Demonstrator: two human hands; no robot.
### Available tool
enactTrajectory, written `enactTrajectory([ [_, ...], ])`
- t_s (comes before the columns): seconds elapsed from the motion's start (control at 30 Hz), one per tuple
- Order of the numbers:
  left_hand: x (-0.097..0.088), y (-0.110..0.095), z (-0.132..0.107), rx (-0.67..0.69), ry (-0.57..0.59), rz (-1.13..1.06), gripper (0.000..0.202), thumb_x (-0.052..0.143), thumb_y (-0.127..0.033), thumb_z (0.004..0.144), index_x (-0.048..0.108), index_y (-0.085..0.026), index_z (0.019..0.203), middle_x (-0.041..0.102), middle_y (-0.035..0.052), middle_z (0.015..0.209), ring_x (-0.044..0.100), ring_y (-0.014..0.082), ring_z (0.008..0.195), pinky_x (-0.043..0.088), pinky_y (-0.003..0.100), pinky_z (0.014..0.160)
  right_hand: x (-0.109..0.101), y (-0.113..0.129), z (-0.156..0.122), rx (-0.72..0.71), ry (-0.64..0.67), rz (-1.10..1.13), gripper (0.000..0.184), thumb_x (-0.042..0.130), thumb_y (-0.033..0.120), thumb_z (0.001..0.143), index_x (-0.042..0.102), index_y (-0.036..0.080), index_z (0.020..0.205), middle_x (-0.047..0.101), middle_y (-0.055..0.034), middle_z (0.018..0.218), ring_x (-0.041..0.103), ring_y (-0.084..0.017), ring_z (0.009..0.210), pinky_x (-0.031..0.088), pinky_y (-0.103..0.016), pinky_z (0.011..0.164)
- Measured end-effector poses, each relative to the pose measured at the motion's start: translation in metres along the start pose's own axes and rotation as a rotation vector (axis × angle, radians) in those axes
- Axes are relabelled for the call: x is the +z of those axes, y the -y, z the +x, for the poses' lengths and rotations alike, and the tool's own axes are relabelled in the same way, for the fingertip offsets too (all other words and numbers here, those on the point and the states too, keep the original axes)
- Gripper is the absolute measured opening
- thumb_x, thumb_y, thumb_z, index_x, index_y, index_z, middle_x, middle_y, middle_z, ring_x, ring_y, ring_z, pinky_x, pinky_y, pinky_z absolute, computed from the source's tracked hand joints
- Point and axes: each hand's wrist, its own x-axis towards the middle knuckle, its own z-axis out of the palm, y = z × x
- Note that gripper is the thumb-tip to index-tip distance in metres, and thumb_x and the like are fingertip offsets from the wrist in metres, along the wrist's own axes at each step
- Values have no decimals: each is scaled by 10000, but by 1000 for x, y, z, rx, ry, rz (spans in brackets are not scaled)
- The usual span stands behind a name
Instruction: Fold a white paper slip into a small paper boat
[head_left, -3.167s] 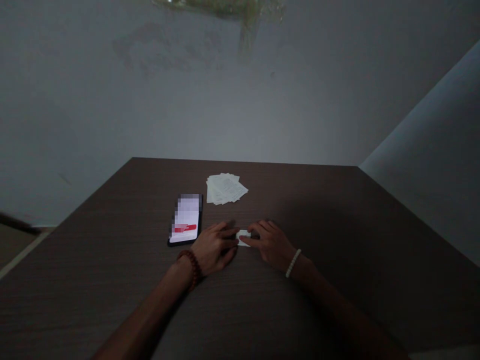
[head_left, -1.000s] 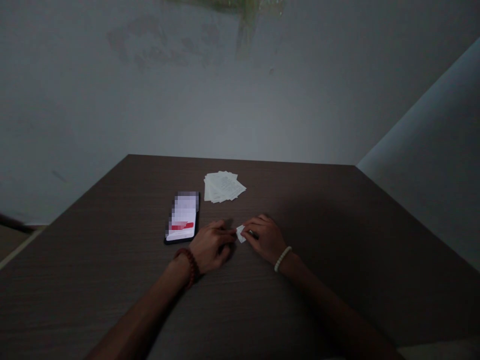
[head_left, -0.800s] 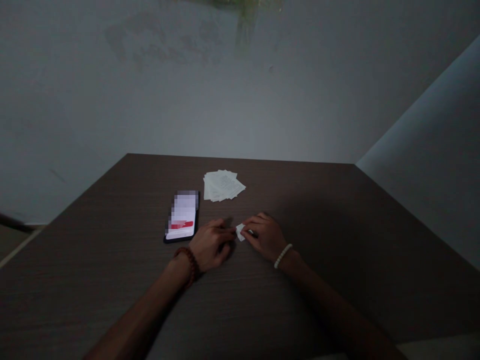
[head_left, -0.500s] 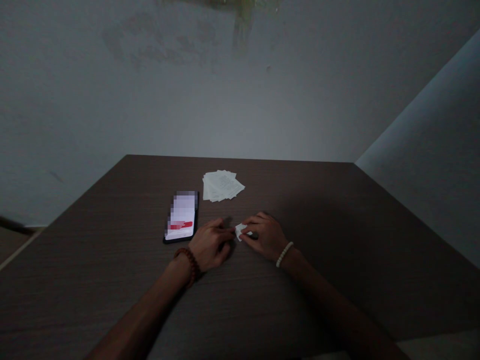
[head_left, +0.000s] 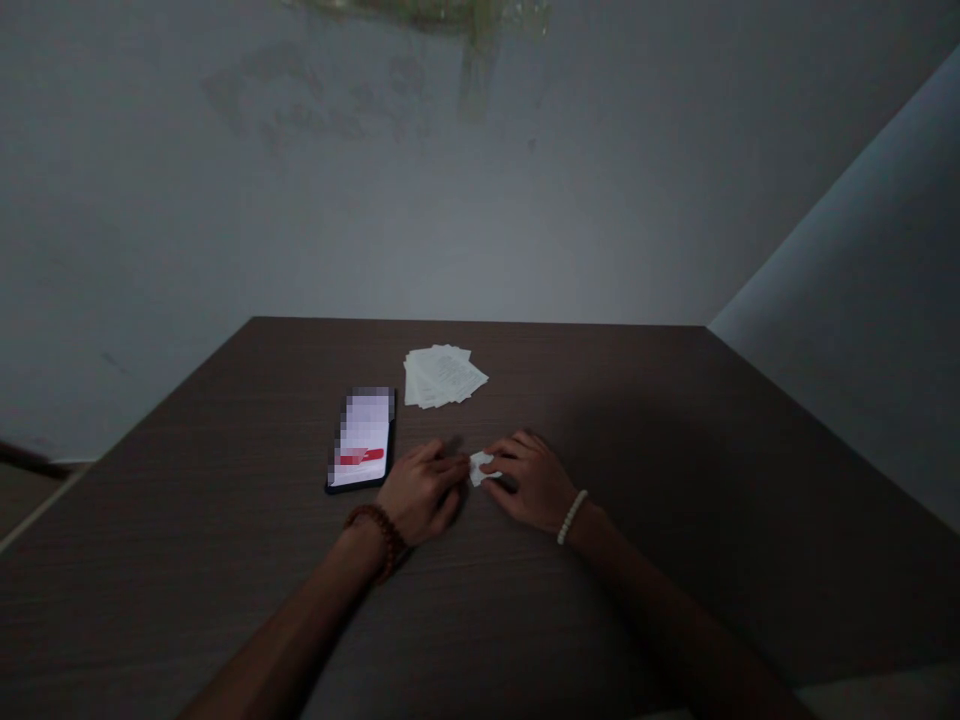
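A small folded piece of white paper [head_left: 478, 469] lies on the table between my two hands. My left hand [head_left: 422, 492], wearing a brown bead bracelet, rests on the tabletop with its fingers close together and the fingertips at the paper's left edge. From the other side, my right hand [head_left: 531, 480], with a pale bead bracelet, pinches the paper between thumb and fingers. Its fingertips cover the right part of the paper. Any print on this piece is too small to read.
A fanned pile of white printed paper slips [head_left: 442, 377] lies beyond my hands. Left of them is a phone [head_left: 363, 440] with a lit, partly blurred screen. The dark brown wooden table [head_left: 600, 360] meets a stained grey wall [head_left: 480, 230] at its far edge.
The view has tilted up slightly, so the things on the table sit a little lower. My right fingers have shifted a little, and slightly more of the paper shows.
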Motion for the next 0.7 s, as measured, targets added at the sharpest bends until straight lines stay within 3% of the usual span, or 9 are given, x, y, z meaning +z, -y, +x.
enactTrajectory([
  [0.23,-3,-2,0,22,35,-15,336,491,-170,804,642,-200,1102,610,79,1201,497,284,1015,426,447,839,-5,-1,-5,-51,54,-70,207,593,280,858,662,255,1052,601,-56,1049,476,-213,974,366,-367,834],
  [0.47,-5,0,0,38,48,-61,304,513,-197,802,674,-215,1059,615,80,1200,495,291,1089,421,456,860,-13,3,-6,-100,100,-141,299,548,267,891,597,291,1185,585,-60,1092,457,-220,995,346,-365,820],
  [0.7,-5,-2,1,3,43,-37,275,511,-209,817,700,-224,1016,614,62,1222,503,288,1056,431,467,856,-13,-2,-6,40,41,-243,242,519,283,911,643,271,1118,580,-75,1081,464,-226,977,330,-373,796],
])
